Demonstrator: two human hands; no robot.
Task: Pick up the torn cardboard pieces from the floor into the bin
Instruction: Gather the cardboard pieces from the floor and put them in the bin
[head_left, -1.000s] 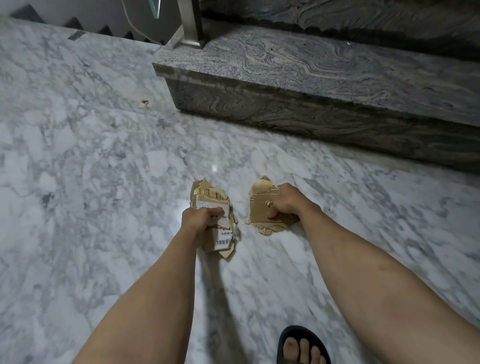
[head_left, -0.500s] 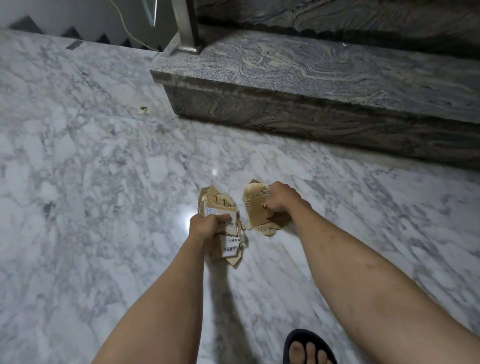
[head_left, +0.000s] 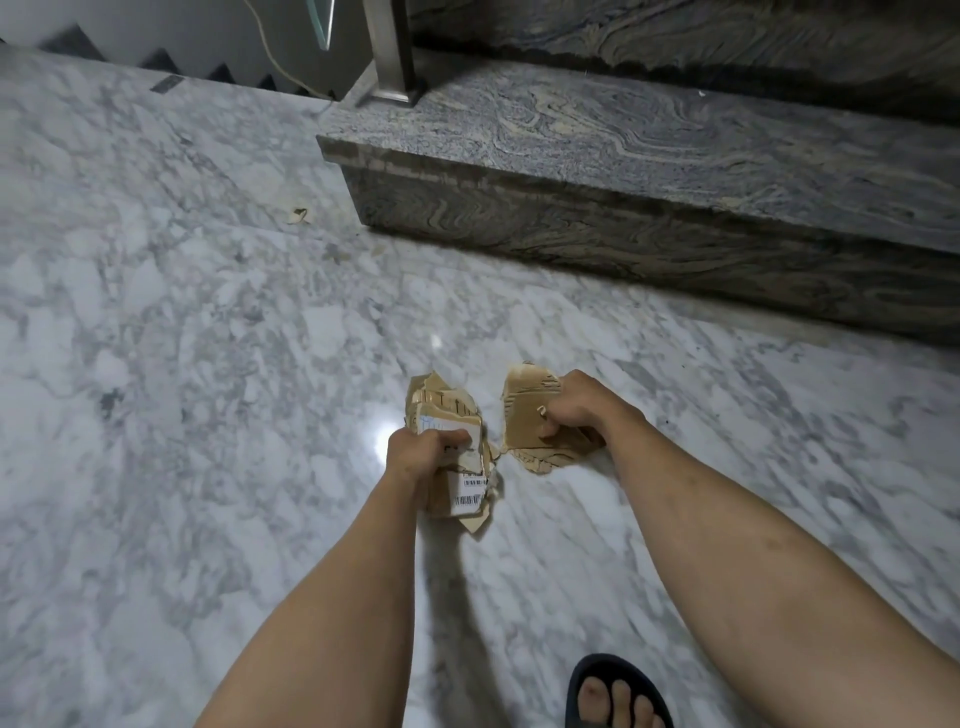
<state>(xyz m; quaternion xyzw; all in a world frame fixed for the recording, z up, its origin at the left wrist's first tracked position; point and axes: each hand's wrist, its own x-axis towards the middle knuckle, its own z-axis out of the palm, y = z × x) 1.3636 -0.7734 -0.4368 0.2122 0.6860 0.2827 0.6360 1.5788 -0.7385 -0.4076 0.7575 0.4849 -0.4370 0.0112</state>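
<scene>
Your left hand is closed around a bundle of torn cardboard pieces, with the thumb pressing on top of it; the bundle carries a white label with barcodes facing up toward you. Your right hand grips a second torn cardboard piece, brown and ragged at the edges, with the fingers curled around its right side. The two bundles are just beside each other, and both are held above the white marble floor, in front of your body. One small cardboard scrap lies on the floor well apart from your hands, near the corner of the dark stone step. A metal post stands on the far left end of this step, and a thin cable hangs beside it. Your foot in a black sandal shows at the bottom edge.
</scene>
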